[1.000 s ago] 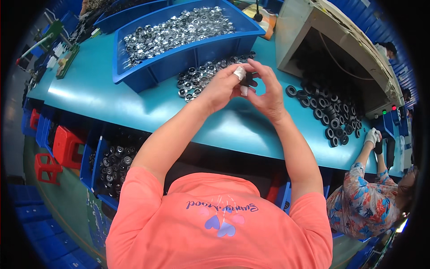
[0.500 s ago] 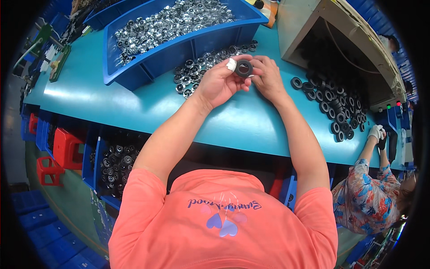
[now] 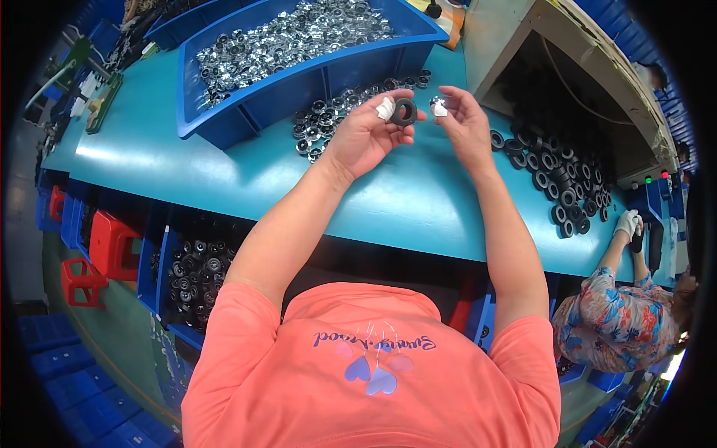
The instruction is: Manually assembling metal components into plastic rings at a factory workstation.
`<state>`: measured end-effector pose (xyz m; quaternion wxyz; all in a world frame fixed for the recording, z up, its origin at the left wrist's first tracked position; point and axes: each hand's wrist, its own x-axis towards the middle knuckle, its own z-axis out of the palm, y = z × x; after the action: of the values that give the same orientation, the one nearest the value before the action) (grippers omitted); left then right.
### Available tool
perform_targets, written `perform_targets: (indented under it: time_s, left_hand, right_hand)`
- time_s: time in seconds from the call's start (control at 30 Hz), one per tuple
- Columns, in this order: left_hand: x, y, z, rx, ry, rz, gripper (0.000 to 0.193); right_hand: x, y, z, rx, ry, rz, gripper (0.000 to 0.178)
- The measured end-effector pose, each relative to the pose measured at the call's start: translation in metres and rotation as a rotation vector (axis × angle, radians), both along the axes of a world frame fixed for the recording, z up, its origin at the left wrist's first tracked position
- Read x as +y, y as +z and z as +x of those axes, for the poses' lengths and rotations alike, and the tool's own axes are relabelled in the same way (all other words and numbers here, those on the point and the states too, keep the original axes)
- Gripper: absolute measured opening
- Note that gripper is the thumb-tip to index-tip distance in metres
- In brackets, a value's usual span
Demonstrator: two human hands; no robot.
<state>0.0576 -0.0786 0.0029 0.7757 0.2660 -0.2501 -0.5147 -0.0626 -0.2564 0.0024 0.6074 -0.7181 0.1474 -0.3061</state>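
Above the teal table, my left hand (image 3: 367, 133) grips a black rubber ring (image 3: 404, 112) between thumb and fingers; table colour shows through its hole. White tape wraps the left thumb. To its right, apart from the ring, my right hand (image 3: 464, 127) pinches a small shiny silver part (image 3: 435, 100) between its taped thumb and forefinger. Its exact shape is partly hidden. Just behind and left of my hands lies a pile of silver-and-black round parts (image 3: 321, 119). Several loose black rings (image 3: 567, 196) are heaped to the right of my right hand.
A blue bin (image 3: 258, 97) full of silver parts stands at the back left. A beige box-like housing (image 3: 515, 37) with an open front stands at the back right. A co-worker's gloved hands (image 3: 629, 222) are at the right table edge. Red stools (image 3: 112, 246) stand lower left.
My hands were together at the black ring. The right hand has drawn away to the right with the small silver part in its fingertips, while the left keeps the ring.
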Motion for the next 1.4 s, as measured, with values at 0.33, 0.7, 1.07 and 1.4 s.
perform_targets:
  time_s: [0.33,0.7,1.07,1.4]
  left_hand:
    - [0.000,-0.002,-0.001,-0.117,0.054,-0.058,0.054]
    - [0.003,0.004,0.000,-0.062,-0.046,-0.059,0.061]
    - [-0.002,0.003,-0.005,-0.122,0.045,-0.043,0.051]
    - [-0.002,0.006,-0.011,-0.270,0.192,0.156,0.048]
  right_hand:
    - [0.012,0.016,-0.011,-0.063,0.152,0.083,0.037]
    - [0.015,0.029,-0.014,-0.128,0.179,0.339,0.033]
    - [0.018,0.018,-0.015,-0.189,0.265,0.115,0.035]
    - [0.021,0.020,-0.015,-0.141,0.294,-0.020,0.027]
